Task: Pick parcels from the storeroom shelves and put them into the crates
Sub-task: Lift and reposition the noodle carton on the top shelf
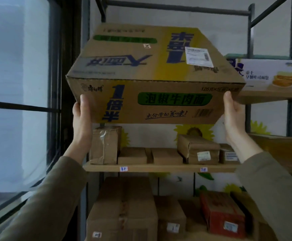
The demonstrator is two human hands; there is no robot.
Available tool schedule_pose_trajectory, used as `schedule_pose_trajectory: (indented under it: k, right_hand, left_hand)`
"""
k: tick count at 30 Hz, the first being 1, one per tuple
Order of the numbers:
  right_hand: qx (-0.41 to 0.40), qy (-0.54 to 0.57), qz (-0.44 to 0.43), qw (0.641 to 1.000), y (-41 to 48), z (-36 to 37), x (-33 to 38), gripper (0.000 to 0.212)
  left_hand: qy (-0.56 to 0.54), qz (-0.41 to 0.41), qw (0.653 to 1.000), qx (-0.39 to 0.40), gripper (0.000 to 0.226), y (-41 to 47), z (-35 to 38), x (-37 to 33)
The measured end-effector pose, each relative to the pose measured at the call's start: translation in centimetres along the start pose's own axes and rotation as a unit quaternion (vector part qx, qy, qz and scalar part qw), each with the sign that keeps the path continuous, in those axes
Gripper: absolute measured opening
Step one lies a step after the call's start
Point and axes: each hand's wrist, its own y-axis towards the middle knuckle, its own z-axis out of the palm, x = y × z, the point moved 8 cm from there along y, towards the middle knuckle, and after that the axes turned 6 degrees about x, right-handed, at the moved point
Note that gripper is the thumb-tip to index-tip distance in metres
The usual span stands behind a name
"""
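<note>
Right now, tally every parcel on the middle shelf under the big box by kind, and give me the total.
Tall tape-wrapped parcel at the left end: 1
Low plain cardboard boxes: 2
Brown boxes with white labels: 2
Total on the middle shelf: 5
The large noodle carton held in the left hand and right hand is not counted.

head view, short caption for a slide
Both hands, left hand and right hand, hold a large noodle carton before the storeroom shelves.
</note>
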Motion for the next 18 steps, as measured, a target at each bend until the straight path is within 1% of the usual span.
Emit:
schedule_pose_trajectory:
  k: [2, 3, 6, 7, 9, 10, 12, 13, 14, 15, 17, 18]
  right_hand:
    - [0.013, 0.002, 0.025, 1.000, -1.0, -0.4, -1.4, 0.073]
    - [0.024, 0.003, 0.037, 0.999, -1.6, -0.6, -2.0, 0.073]
    - [0.054, 0.033, 0.098, 0.993, -3.1, -1.5, -4.3, 0.085]
    - [0.058, 0.056, 0.123, 0.989, -3.6, -1.8, -4.9, 0.088]
    - [0.059, 0.105, 0.160, 0.980, -4.4, -2.5, -6.3, 0.085]
    - [0.065, 0.120, 0.175, 0.975, -4.9, -2.7, -6.9, 0.086]
    - [0.080, 0.136, 0.195, 0.968, -6.0, -2.8, -7.7, 0.096]
    - [0.081, 0.146, 0.202, 0.965, -6.5, -2.9, -8.1, 0.097]
    - [0.078, 0.162, 0.206, 0.962, -6.9, -3.0, -8.4, 0.092]
    - [0.070, 0.184, 0.208, 0.958, -7.2, -3.2, -8.8, 0.082]
    - [0.055, 0.231, 0.207, 0.949, -7.7, -3.6, -9.7, 0.059]
    - [0.051, 0.247, 0.206, 0.946, -8.1, -3.7, -10.2, 0.052]
  left_hand:
    - [-0.020, -0.035, 0.999, 0.001, 0.075, -1.2, -0.3, 1.8]
    - [-0.025, -0.053, 0.998, -0.001, 0.077, -1.7, -0.6, 2.6]
    - [-0.063, -0.103, 0.992, -0.021, 0.080, -3.3, -1.5, 4.9]
    - [-0.081, -0.116, 0.990, -0.027, 0.073, -3.9, -1.8, 5.4]
    - [-0.113, -0.137, 0.984, -0.033, 0.049, -4.9, -2.3, 6.2]
    - [-0.124, -0.148, 0.981, -0.034, 0.041, -5.5, -2.5, 6.6]
    - [-0.157, -0.159, 0.974, -0.033, 0.030, -6.7, -2.6, 7.3]
    - [-0.182, -0.160, 0.969, -0.035, 0.025, -7.2, -2.6, 7.8]
    - [-0.205, -0.159, 0.965, -0.040, 0.023, -7.6, -2.7, 8.3]
    - [-0.226, -0.155, 0.961, -0.044, 0.025, -8.0, -2.7, 8.7]
    - [-0.260, -0.149, 0.952, -0.062, 0.034, -8.8, -2.9, 9.6]
    - [-0.274, -0.150, 0.947, -0.070, 0.039, -9.1, -3.0, 10.1]
